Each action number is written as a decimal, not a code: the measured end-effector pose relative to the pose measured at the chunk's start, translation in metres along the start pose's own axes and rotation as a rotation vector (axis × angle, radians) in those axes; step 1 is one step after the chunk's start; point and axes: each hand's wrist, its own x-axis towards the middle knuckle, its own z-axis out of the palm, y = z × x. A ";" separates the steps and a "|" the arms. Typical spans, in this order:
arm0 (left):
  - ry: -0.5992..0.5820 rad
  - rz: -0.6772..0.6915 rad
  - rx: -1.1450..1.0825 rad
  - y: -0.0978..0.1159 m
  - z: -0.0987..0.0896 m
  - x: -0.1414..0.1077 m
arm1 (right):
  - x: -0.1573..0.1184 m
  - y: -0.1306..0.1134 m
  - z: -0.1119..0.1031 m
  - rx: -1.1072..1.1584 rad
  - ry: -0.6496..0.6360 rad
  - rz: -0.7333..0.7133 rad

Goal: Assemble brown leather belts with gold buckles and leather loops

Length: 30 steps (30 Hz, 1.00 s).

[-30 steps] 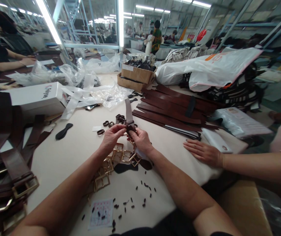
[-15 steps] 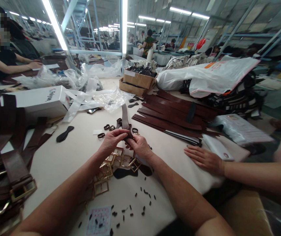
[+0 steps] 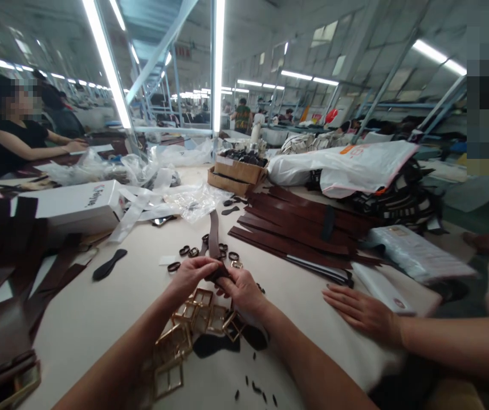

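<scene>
Both hands meet at the middle of the table around one dark brown strap [image 3: 214, 234], whose far part stretches away from me. My left hand [image 3: 195, 277] pinches the strap's near end between thumb and fingers. Against it, my right hand [image 3: 244, 291] grips the same end from the right, its lower fingers curled beneath. Small dark loops [image 3: 193, 251] lie around the strap. Gold square buckles [image 3: 216, 319] are heaped just below my hands, beside black shaped pieces [image 3: 215, 345]. What exactly is between the fingertips is partly hidden.
A person's hand [image 3: 362, 310] rests flat on the table at right. Brown straps [image 3: 296, 228] lie behind it. Belts with buckles [image 3: 11, 324] and a white box [image 3: 71, 208] are at left. A cardboard box [image 3: 236, 176] stands at the back; another person [image 3: 22, 136] sits far left.
The view has tilted up, so the table's things sit lower in the picture. Both hands still hold the strap, its held end now turned more to the left.
</scene>
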 end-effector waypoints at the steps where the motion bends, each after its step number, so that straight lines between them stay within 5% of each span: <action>1: 0.047 0.063 0.031 -0.001 0.002 0.001 | 0.001 0.001 0.000 0.011 0.009 0.001; 6: 0.227 0.190 -0.012 -0.008 0.011 0.003 | 0.003 0.005 -0.002 0.039 0.026 -0.009; 10: 0.129 0.138 -0.083 -0.010 0.012 0.002 | 0.003 0.009 -0.001 0.078 0.045 0.004; 15: 0.006 0.229 -0.004 -0.013 0.009 0.005 | 0.008 0.016 -0.003 0.092 0.101 0.017; 23: 0.038 0.474 0.365 -0.004 0.006 0.000 | 0.005 0.003 -0.004 0.027 0.162 0.046; 30: -0.011 0.407 0.369 -0.002 0.013 -0.006 | 0.007 0.016 -0.001 0.024 0.191 0.038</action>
